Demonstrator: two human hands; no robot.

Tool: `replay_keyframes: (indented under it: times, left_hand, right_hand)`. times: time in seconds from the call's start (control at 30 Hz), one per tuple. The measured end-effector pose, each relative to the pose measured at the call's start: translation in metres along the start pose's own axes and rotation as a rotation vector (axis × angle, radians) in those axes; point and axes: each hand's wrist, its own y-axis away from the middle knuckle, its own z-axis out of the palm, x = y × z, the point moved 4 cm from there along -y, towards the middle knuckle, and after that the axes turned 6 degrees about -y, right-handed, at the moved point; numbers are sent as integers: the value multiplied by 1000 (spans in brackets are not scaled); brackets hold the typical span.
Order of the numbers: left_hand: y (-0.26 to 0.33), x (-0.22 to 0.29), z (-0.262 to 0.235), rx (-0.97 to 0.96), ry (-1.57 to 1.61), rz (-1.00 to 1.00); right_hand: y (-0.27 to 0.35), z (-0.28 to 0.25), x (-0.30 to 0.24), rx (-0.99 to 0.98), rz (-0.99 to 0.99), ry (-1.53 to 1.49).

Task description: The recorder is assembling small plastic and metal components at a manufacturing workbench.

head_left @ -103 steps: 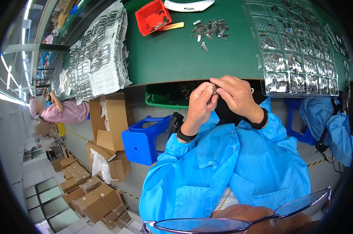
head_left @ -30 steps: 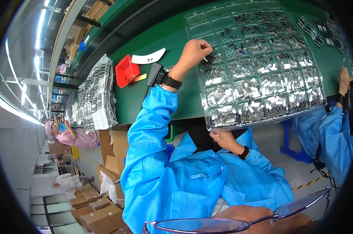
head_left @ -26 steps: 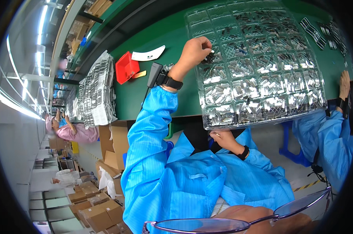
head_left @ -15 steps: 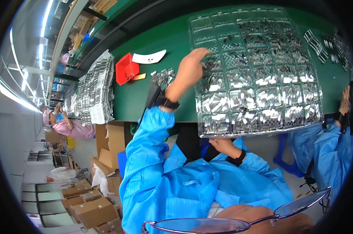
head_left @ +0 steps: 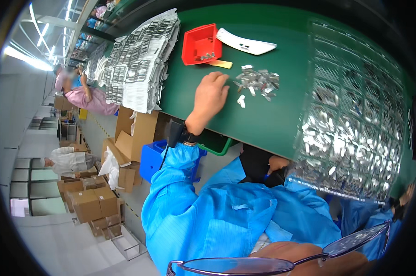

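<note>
One clear compartment tray point(head_left: 341, 192) lay right on the green table point(head_left: 277, 122), near cells stocked, far-left cells seemingly bare, while a loose pile of metal pieces point(head_left: 259, 82) lay outside it, the left hand point(head_left: 211, 95) beside, fingers loosely curled, the right hand point(head_left: 278, 163) at the near edge, its grip indeterminable.

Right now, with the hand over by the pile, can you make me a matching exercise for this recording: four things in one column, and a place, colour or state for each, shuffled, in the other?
Column 1
1. Bin
2. Pile
3. Tray
4. Left hand

Column 2
A. Left of the pile, back of the hand showing
B. Clear, with compartments
C. Red, with small metal pieces inside
D. Loose on the green table, between the left hand and the tray

Pairs: 1-C, 2-D, 3-B, 4-A
</note>
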Motion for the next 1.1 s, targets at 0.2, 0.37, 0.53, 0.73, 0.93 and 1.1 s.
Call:
replay_keyframes:
  times: [0.2, 0.37, 0.53, 0.73, 0.93, 1.1]
  left_hand:
    - [-31, -27, 29, -61, -91, 76]
    - [-37, -45, 37, -79, -103, 102]
    - [-27, -50, 33, -33, -78, 86]
    - [-9, -76, 14, -127, 52, 34]
    - [-13, -98, -18, 139, 84, 12]
    - [-21, -134, 11, 38, -83, -75]
  right_hand:
    - [-35, 16, 36, 0, 50, -28]
    - [-58, 17, 50, 17, 92, -57]
    - [-47, 13, 59, 74, 163, -45]
    - [-32, -5, 53, 202, 226, 36]
    - [0, -12, 31, 345, 305, 150]
    - [-19, -12, -18, 215, 136, 402]
